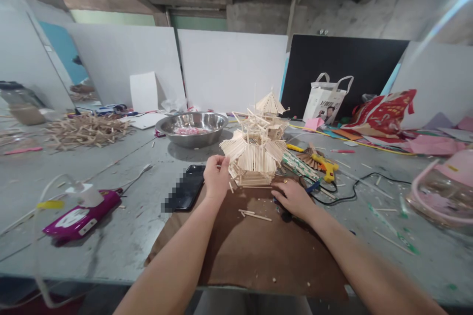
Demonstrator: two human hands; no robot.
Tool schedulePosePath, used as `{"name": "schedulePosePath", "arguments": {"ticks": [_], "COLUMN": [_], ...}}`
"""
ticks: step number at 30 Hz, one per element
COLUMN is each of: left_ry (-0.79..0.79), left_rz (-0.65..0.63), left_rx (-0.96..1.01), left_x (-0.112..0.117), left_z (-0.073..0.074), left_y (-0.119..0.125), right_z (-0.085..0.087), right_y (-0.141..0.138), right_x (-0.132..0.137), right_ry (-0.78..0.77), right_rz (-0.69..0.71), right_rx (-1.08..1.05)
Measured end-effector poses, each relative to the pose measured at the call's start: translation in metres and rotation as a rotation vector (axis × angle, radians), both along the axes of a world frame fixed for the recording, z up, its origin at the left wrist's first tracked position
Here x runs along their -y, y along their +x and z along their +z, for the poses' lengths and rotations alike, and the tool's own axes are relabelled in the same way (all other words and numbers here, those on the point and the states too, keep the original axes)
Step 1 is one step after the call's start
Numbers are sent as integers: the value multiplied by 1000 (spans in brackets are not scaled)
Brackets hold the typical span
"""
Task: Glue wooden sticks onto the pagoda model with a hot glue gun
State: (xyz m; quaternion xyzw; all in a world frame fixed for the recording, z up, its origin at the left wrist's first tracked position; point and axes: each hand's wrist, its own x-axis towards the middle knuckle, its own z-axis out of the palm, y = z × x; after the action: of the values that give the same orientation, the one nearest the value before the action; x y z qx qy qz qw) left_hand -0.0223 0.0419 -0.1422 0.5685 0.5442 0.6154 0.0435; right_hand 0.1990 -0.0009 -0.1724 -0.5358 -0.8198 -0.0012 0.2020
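Observation:
A model pavilion of thin wooden sticks (pixel 258 157) stands on a brown sheet (pixel 251 251), with a flared roof below and a pointed roof behind. At its left side is my left hand (pixel 216 177), fingers curled together and touching the lower roof edge; whatever lies between the fingertips is hidden. My right hand (pixel 293 196) rests low by the right front of the base, fingers apart, over a dark blue-handled tool (pixel 313 187) that it partly covers. A few loose sticks (pixel 254 215) lie between the hands.
A phone (pixel 190 188) lies left of my left hand, near a purple power strip (pixel 83 216). Behind are a steel bowl (pixel 194 130) and a stick pile (pixel 86 130). A yellow glue gun (pixel 328 167) with its black cord and a pink-lidded container (pixel 449 187) are rightward.

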Motion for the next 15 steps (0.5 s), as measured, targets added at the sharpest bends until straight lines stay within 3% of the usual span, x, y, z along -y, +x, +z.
{"name": "schedulePosePath", "arguments": {"ticks": [15], "left_ry": [-18], "left_rz": [39], "left_rx": [3], "left_x": [-1], "left_z": [1], "left_y": [-1], "right_z": [6], "right_y": [-1], "right_x": [3], "right_ry": [34], "right_rz": [14], "right_rx": [3]}}
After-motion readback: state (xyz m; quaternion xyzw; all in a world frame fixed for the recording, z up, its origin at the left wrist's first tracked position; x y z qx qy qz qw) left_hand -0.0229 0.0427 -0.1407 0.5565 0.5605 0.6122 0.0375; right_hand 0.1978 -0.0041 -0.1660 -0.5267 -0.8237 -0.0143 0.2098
